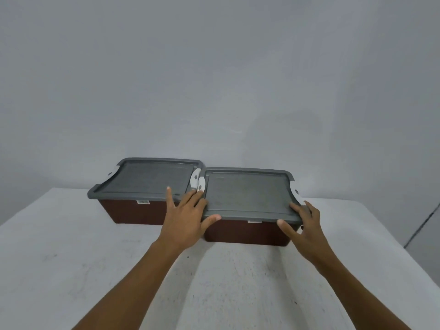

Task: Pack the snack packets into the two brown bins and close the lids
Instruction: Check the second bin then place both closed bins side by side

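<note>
Two brown bins stand side by side on the white table, each under a grey lid with white latches. The left bin (133, 211) sits a little farther back; its lid (150, 178) lies flat. The right bin (245, 233) is nearer, and its lid (247, 194) also lies flat. My left hand (188, 215) rests with spread fingers on the right lid's near left corner, thumb along its front edge, fingertips by the white latches (198, 182). My right hand (302, 222) presses the near right corner, thumb under the front rim. No snack packets are visible.
The white table (71, 258) runs wide in front of the bins and to both sides. A plain grey wall rises close behind them. The table's right edge drops off near a dark vertical line at the far right.
</note>
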Demonstrator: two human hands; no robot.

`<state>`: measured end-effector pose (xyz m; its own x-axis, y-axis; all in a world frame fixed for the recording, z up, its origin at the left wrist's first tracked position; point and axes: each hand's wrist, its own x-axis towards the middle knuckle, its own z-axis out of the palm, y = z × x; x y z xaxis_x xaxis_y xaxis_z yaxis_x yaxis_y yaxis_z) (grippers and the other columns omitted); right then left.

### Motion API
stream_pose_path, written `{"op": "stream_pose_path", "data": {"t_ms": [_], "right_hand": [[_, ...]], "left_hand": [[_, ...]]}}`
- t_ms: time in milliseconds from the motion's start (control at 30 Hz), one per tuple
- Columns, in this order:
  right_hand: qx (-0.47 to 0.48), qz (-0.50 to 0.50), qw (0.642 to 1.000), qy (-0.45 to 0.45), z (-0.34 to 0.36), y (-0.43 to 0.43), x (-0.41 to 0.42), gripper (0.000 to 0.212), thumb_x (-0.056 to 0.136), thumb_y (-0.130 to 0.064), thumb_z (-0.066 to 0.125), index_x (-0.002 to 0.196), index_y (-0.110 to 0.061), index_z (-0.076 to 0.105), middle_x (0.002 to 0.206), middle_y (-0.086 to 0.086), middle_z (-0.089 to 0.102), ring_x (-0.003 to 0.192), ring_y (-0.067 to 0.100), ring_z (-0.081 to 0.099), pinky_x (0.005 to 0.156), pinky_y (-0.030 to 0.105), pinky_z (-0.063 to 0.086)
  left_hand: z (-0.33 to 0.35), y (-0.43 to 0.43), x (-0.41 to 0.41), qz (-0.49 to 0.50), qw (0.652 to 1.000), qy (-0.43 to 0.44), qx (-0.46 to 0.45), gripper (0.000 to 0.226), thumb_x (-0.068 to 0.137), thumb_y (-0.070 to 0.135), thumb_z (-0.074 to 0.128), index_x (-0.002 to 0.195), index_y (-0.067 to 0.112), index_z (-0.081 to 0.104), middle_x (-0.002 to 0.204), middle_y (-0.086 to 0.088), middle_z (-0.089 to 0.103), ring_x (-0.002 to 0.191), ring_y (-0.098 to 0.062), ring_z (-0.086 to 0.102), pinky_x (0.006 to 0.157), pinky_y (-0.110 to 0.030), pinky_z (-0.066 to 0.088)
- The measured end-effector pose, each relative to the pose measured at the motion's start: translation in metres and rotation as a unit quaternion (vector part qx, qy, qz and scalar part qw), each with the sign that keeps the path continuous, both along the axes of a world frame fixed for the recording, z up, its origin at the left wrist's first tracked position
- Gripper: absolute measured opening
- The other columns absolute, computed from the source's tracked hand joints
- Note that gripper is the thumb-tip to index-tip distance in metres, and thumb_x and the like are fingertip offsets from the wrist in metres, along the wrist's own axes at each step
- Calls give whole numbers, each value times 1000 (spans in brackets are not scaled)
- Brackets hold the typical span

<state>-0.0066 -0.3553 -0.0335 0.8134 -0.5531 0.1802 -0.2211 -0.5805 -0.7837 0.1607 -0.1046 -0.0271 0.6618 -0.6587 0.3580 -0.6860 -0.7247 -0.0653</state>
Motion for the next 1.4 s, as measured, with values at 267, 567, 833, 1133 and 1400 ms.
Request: {"op": "stream_pose_path", "data": {"t_ms": [267, 567, 833, 1133, 1400], "right_hand": [[-5, 10, 1000, 8, -2, 19, 39, 74, 78, -45, 69, 143, -24, 40, 156, 3, 9, 141, 28, 27, 111, 37, 31], [-70, -44, 996, 21, -4, 15, 63, 77, 67, -70, 61, 134, -34, 49, 153, 4, 26, 133, 29, 41, 108, 55, 35], [-193, -74, 969, 136, 7, 7, 74, 84, 65, -82, 41, 139, -43, 44, 160, -3, 20, 145, 23, 23, 110, 62, 27], [-109, -90, 985, 98, 27, 6, 88, 71, 80, -73, 49, 129, -23, 54, 131, 8, 48, 115, 25, 51, 100, 47, 45], [-174, -69, 968, 166, 37, -19, 126, 66, 91, -50, 54, 143, -11, 42, 145, 11, 39, 122, 29, 51, 99, 42, 44]], "left_hand": [[2, 29, 49, -23, 1000, 1, 6, 87, 86, 77, 3, 126, 23, 58, 149, 1, 44, 140, -20, 37, 114, -65, 3], [13, 36, 91, -67, 996, 28, 45, 94, 80, 87, 8, 148, 25, 30, 158, 0, 26, 143, -20, 28, 118, -48, 19], [13, 29, 100, -78, 993, 60, 67, 82, 83, 79, 11, 151, 34, 20, 162, -1, 12, 147, -20, 12, 118, -45, 13], [29, 31, 107, -102, 982, 157, 16, 88, 81, 77, 3, 146, 26, 35, 157, 3, 26, 143, -16, 23, 113, -47, 24], [34, 16, 121, -56, 981, 186, 19, 70, 93, 66, 28, 150, 26, 28, 160, 7, 18, 147, -17, 12, 117, -50, 16]]}}
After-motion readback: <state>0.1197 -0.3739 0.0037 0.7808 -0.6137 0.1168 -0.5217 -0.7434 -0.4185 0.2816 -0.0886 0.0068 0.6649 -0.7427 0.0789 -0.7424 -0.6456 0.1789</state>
